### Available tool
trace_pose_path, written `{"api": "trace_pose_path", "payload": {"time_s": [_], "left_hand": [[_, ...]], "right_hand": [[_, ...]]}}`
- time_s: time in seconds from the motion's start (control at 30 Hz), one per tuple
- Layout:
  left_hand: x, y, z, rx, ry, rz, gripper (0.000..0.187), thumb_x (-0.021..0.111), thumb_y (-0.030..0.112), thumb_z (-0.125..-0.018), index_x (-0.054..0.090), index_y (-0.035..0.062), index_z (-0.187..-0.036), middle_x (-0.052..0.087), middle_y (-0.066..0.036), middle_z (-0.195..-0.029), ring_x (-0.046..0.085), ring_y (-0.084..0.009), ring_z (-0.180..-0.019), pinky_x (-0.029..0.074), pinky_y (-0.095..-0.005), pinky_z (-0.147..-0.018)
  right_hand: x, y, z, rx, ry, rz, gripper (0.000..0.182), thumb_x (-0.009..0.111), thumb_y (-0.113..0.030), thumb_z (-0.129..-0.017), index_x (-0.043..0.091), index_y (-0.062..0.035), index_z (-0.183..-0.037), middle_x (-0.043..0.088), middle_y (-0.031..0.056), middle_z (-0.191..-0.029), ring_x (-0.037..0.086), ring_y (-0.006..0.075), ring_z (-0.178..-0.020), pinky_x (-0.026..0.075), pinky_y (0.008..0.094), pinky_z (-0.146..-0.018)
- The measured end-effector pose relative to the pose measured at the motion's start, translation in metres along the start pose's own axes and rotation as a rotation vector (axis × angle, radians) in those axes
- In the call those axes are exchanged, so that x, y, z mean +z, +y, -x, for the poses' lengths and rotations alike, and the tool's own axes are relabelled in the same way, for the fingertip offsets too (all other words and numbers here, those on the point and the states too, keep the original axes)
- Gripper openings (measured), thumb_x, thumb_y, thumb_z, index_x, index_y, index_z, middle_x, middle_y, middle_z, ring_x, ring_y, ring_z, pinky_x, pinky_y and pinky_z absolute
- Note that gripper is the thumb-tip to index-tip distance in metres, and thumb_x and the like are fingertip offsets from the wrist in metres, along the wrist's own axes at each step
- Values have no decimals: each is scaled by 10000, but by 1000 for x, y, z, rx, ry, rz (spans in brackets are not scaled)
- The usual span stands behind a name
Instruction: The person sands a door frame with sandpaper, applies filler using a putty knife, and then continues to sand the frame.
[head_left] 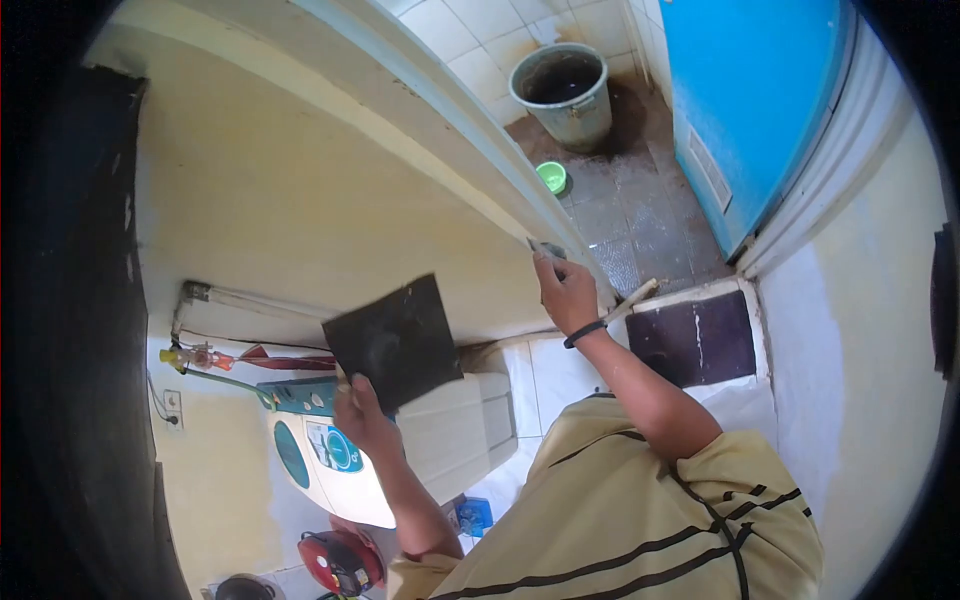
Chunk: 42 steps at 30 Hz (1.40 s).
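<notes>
My left hand grips a dark, flat, square sheet by its lower left edge, thumb on its face. The sheet is tilted in front of the yellow wall. My right hand, with a black band on the wrist, is closed on a small grey piece held at the edge of the door frame. What the fingers cover of that piece is hidden.
Beyond the door frame are a grey bucket, a green dipper and a blue door. A washing machine stands below my left hand, with a red appliance near it. A dark mat lies at the doorway.
</notes>
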<state>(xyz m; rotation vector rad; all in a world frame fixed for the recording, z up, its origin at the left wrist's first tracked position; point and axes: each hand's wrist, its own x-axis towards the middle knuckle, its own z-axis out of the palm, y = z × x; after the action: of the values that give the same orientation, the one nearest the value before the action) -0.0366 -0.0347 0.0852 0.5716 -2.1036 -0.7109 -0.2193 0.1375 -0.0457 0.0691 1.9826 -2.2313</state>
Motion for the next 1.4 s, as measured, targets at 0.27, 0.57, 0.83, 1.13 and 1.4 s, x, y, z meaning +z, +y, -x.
{"api": "trace_pose_path", "payload": {"time_s": [0.27, 0.57, 0.83, 1.13, 1.4], "left_hand": [[36, 109, -111, 735, 98, -280, 269, 526, 230, -989, 601, -8, -892, 580, -157, -665, 553, -342, -537, 387, -396, -488], [75, 172, -191, 1119, 637, -444, 356, 558, 269, -981, 632, -25, -795, 643, -186, -698, 645, -360, -599, 471, -404, -492], [96, 141, -233, 1109, 839, -441, 443, 563, 317, -970, 542, 61, -610, 553, -93, -529, 526, -286, -398, 375, -399, -381], [129, 164, -223, 1578, 951, -239, 295, 631, 173, -958, 643, -35, -749, 595, -93, -628, 532, -224, -495, 403, -344, -461], [124, 168, -215, 1538, 893, -180, 313, 624, 205, -950, 623, -21, -734, 585, -96, -624, 528, -241, -493, 404, -354, -452]], "right_hand": [[-7, 0, 10, -119, -36, 122, 373, 592, -321, -921, 678, 20, -798, 583, 196, -593, 586, 316, -534, 439, 401, -544], [-44, 1, 2, -178, -54, 246, 382, 598, -337, -890, 669, 15, -760, 600, 243, -674, 607, 407, -633, 467, 441, -598], [-119, -69, -19, 222, -265, -462, 361, 577, -416, -936, 682, -71, -917, 573, -6, -640, 534, 123, -549, 406, 290, -498], [-91, -190, 71, 34, -428, -1734, 455, 613, -363, -899, 491, -79, -1233, 596, 111, -949, 615, 239, -845, 567, 445, -782], [-72, -201, 105, -120, -516, -1830, 402, 576, -376, -929, 523, -85, -1201, 611, 95, -926, 626, 225, -813, 570, 441, -702]]}}
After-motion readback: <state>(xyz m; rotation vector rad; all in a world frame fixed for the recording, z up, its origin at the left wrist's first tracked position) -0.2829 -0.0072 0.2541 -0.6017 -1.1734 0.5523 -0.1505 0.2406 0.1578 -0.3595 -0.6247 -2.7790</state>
